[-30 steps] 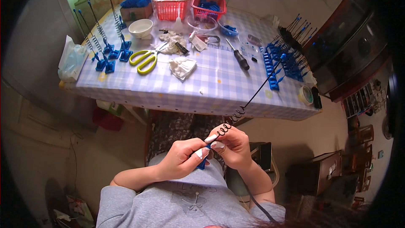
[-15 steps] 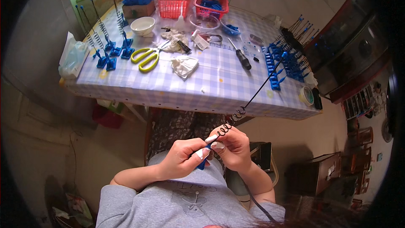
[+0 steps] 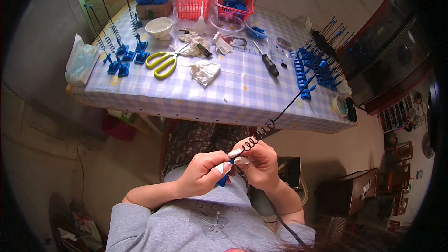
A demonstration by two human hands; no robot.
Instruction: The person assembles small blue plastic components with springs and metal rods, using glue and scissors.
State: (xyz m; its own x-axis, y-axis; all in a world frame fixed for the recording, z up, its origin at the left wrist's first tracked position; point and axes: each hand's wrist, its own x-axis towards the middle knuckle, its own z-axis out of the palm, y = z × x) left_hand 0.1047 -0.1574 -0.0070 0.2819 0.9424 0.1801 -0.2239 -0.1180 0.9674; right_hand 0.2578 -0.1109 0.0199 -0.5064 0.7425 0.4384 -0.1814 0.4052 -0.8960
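Note:
Both hands meet over my lap, in front of the table edge. My left hand (image 3: 203,173) is closed on a small blue plastic base (image 3: 223,180), mostly covered by the fingers. From the base a black coiled spring rod (image 3: 257,138) slants up to the right and ends in a blue tip (image 3: 322,64). My right hand (image 3: 258,164) pinches the lower end of this rod where it meets the base. White wrappings cover some fingertips of both hands. The exact join between rod and base is hidden by the fingers.
The checked tablecloth (image 3: 154,91) bears yellow-handled scissors (image 3: 161,64), a screwdriver (image 3: 269,64), crumpled tissue (image 3: 204,72) and a white bowl (image 3: 159,27). Similar blue-based spring rods stand at the left (image 3: 127,55) and right (image 3: 322,72). Red baskets (image 3: 193,7) stand at the back.
The rod's blue tip has swung slightly to the right and downward. Both hands keep nearly the same place and grip.

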